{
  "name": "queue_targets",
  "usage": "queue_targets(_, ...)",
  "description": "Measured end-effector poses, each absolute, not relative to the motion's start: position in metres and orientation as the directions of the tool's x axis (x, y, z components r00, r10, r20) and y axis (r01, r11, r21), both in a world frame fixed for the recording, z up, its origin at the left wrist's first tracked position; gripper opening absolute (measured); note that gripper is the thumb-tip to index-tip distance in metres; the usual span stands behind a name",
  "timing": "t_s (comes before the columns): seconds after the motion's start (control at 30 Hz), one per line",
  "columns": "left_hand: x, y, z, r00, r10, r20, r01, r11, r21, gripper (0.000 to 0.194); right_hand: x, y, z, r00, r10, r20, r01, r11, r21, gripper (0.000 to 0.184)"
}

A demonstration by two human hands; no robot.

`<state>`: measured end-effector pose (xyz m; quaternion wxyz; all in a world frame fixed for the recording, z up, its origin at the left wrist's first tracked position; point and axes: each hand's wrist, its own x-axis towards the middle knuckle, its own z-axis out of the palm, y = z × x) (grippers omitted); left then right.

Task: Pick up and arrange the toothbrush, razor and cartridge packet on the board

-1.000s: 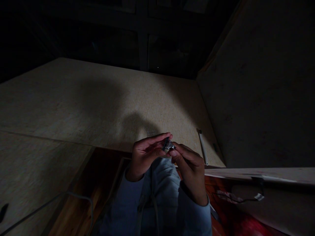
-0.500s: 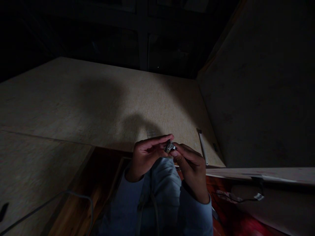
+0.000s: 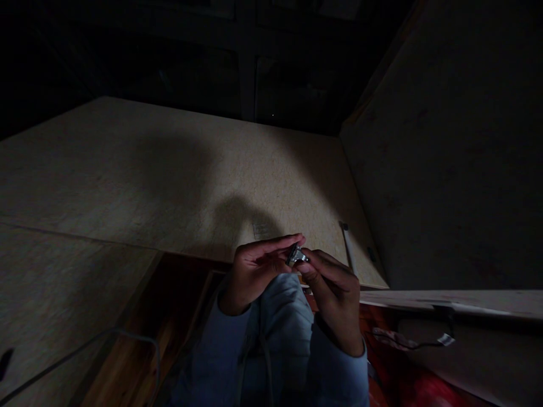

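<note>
Close in front of my lap, both hands meet around a small shiny silver piece with a dark flat end, which looks like a razor head [image 3: 297,255]. My left hand [image 3: 258,267] has its thumb and straight fingers closed on the flat side. The thumb and forefinger of my right hand [image 3: 335,282] pinch the narrow silver neck; its other fingers are curled. Part of the piece is hidden by the fingertips. Just beyond the hands, a clear ribbed plastic piece [image 3: 260,230] lies on the pale table [image 3: 271,175].
A thin white stick with a dark end [image 3: 348,249] lies near the table's right edge, a small dark item [image 3: 371,254] beside it. A grey cable [image 3: 93,339] crosses at lower left. A dark wall panel [image 3: 445,169] rises at right. A black cord with a white tag [image 3: 446,339] is lower right.
Both hands have shifted slightly right and nearer my body. The silver piece has turned, its dark flat end now showing less. The clear plastic piece is less covered by my left hand.
</note>
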<state>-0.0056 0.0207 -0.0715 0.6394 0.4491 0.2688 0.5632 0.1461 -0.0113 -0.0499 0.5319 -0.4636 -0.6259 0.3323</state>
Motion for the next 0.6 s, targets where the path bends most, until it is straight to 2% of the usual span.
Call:
queue_targets(0.13,-0.006,0.021,-0.071,0.234,0.961,0.149,-0.458,-0.026,0.889,0.035,0.148,-0.011,-0.052,-0.002,0.941,0.338,0.217,0.331,-0.918,0.023)
queue_targets(0.6,0.002,0.021,-0.074,0.15,0.972,0.183,-0.589,-0.061,0.806,0.036,0.143,-0.011,-0.061,0.116,0.959,0.257,0.121,0.244,-0.962,0.015)
